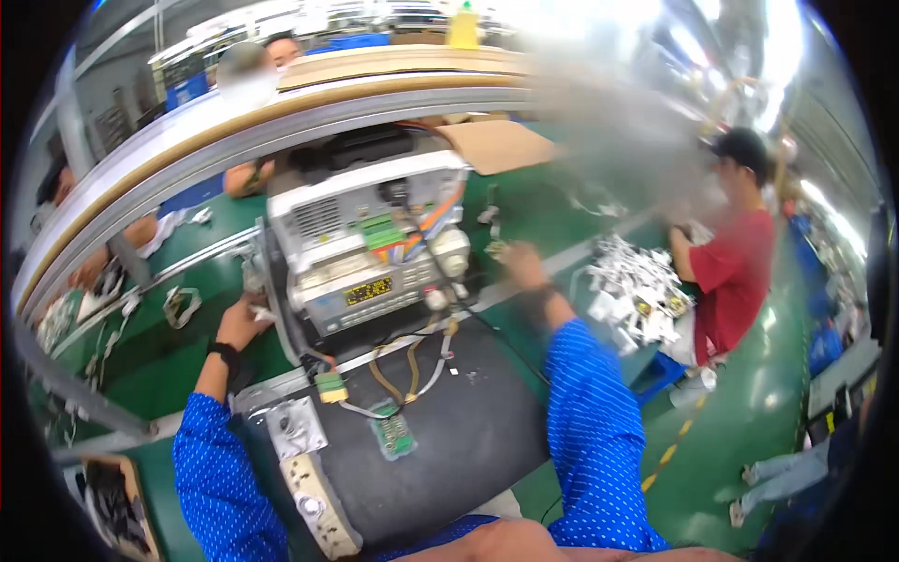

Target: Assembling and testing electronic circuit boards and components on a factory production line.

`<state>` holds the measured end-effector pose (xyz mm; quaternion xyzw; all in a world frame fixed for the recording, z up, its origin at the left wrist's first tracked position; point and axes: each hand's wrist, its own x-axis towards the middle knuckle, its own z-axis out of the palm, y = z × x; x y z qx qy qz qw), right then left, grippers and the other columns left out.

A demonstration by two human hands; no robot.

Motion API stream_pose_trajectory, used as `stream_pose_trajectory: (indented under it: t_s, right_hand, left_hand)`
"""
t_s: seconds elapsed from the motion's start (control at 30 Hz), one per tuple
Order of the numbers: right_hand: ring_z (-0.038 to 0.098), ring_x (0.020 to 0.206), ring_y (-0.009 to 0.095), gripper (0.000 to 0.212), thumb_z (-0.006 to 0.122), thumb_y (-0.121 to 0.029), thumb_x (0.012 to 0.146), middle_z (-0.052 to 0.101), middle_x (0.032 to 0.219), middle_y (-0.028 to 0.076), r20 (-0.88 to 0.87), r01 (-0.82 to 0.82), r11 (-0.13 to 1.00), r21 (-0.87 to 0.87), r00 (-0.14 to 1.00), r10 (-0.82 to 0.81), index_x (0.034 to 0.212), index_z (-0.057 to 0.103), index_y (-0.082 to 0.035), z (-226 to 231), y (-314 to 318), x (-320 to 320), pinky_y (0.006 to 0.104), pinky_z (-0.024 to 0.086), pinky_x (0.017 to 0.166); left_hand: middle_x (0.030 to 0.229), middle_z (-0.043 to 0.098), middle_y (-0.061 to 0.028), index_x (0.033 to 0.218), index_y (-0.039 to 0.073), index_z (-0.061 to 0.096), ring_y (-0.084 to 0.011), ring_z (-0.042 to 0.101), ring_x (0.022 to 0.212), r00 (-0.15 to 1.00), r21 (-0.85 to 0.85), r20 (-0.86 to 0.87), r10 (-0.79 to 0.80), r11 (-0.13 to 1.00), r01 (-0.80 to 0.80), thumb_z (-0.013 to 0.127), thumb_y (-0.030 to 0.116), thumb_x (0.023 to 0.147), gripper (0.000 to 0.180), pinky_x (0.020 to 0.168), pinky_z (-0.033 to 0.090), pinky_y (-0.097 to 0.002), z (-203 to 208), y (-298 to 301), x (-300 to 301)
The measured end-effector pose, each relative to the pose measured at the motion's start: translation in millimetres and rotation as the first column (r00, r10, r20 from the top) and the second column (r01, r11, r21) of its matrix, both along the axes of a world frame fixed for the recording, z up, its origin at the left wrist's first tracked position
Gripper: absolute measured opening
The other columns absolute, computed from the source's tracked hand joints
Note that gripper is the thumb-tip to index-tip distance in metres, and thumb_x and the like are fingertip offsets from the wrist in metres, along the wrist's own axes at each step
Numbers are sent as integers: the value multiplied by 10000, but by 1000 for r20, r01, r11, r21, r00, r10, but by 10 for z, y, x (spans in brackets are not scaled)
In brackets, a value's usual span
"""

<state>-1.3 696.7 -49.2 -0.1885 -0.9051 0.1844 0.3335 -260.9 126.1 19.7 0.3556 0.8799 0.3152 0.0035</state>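
Observation:
My left hand (242, 323) is beside the left side of a stacked test instrument (365, 290) with a lit display. Its fingers are closed around a small whitish piece (264, 314) whose kind I cannot make out. My right hand (524, 267) reaches past the instrument's right side, next to a thin cable with a small board end (494, 247). Motion smears its fingers, so whether it grips the cable is unclear. On the black mat (468, 412) between my arms, a green circuit board (393, 433) lies near a green-yellow connector block (331, 386) with wires.
A white power strip (318, 506) lies at the mat's left edge, below a small clear bag (298, 426). To the right is a pile of white cabled parts (632, 286), beside a person in red (740, 272). A metal shelf rail (281, 103) crosses behind the instrument.

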Motion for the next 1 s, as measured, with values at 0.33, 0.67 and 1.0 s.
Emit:
stream_pose_trajectory:
  t_s: [0.33,0.67,1.0]
  right_hand:
    - [622,868,119,320,534,-170,949,646,1026,74,-171,-280,522,-806,954,247,1235,543,-28,1043,-1061,1072,226,493,704]
    - [569,753,84,215,562,-134,937,618,905,26,-492,-642,319,-697,752,439,1117,570,-17,1756,-2524,1121,211,462,672]
    - [562,1118,258,776,620,-446,876,596,1170,137,-576,-279,-519,-808,190,795,1424,315,11,1558,-4276,1197,416,335,1071]
  left_hand:
    - [1121,495,-55,1141,66,431,-137,551,965,989,602,-144,44,797,52,703,-14,787,454,803,473,-293,709,-1016,1122]
    - [1063,437,-133,1152,110,335,-188,491,925,868,832,-496,14,295,470,659,-24,729,549,808,445,-326,1385,-1098,2460]
    - [1082,534,-130,1229,47,442,-202,543,965,814,618,-447,-372,530,581,720,30,726,576,846,445,-317,1314,-827,2836]
